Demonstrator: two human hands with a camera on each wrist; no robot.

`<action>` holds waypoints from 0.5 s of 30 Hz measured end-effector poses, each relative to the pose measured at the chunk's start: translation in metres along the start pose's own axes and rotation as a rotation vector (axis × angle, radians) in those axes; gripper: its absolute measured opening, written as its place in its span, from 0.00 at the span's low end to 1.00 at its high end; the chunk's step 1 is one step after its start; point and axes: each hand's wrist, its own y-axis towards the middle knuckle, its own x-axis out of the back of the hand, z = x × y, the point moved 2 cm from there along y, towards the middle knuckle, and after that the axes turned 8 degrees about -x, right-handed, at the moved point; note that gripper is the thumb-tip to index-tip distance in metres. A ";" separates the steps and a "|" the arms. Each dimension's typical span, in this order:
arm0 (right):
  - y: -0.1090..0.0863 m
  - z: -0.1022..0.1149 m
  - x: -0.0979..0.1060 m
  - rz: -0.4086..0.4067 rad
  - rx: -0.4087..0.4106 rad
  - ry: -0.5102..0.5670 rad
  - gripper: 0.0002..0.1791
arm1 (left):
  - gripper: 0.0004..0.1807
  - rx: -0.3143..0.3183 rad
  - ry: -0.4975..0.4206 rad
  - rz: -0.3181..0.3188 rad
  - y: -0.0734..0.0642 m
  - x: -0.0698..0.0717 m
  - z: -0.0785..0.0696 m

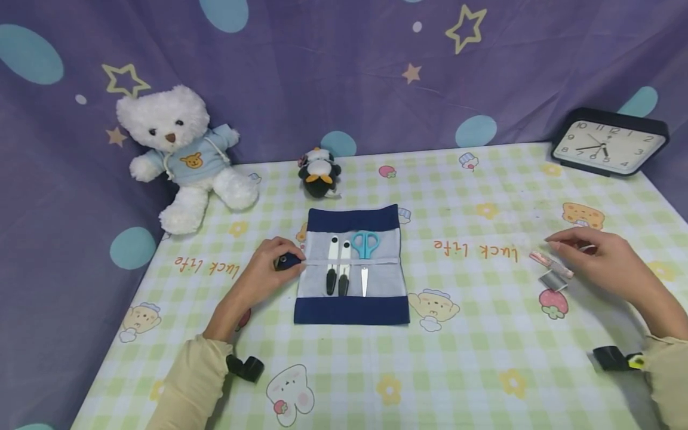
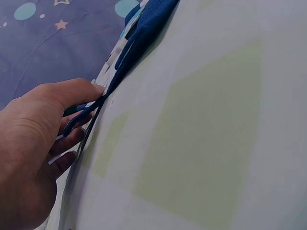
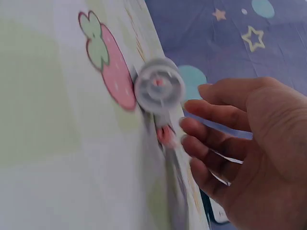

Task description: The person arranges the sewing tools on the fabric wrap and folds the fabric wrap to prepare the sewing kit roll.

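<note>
An unfolded sewing pouch [image 1: 352, 310], grey inside with navy ends, lies mid-table. Under its white band sit two white-and-black tools [image 1: 332, 266], whose kind I cannot tell, and small scissors [image 1: 365, 246] with blue handles. My left hand [image 1: 269, 263] pinches the pouch's left edge beside a navy snap tab [image 1: 287, 261]; the left wrist view shows the thumb on this edge. Over at the right, my right hand [image 1: 604, 254] hovers with loosely bent fingers, holding nothing. Close to its fingertips lie a grey thread spool [image 1: 553, 280] and a pinkish transparent tube-like item [image 1: 550, 263].
A white teddy bear [image 1: 185, 158] sits at the back left, and a penguin plush [image 1: 319, 173] lies near the back edge. At the back right stands a black-framed clock [image 1: 610, 143]. A checked cloth [image 1: 457, 382] covers the table; a purple curtain [image 1: 344, 71] hangs behind.
</note>
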 end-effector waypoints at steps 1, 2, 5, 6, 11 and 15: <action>-0.002 -0.003 0.001 0.005 0.002 0.004 0.12 | 0.05 0.003 0.000 0.002 0.000 0.000 0.000; -0.003 -0.007 0.002 0.011 0.002 -0.001 0.11 | 0.05 0.004 -0.001 0.004 0.000 0.000 -0.001; -0.006 -0.016 0.005 0.058 -0.015 -0.004 0.11 | 0.05 0.011 -0.001 0.012 0.000 0.001 -0.002; -0.007 -0.018 0.005 0.080 -0.031 -0.014 0.11 | 0.05 0.010 0.000 0.015 0.000 0.001 -0.002; -0.012 -0.024 0.008 0.184 -0.117 -0.056 0.15 | 0.06 0.005 0.001 0.014 -0.001 0.001 -0.003; -0.014 -0.024 0.007 0.214 -0.085 -0.048 0.12 | 0.06 0.012 -0.005 0.013 -0.001 0.001 -0.003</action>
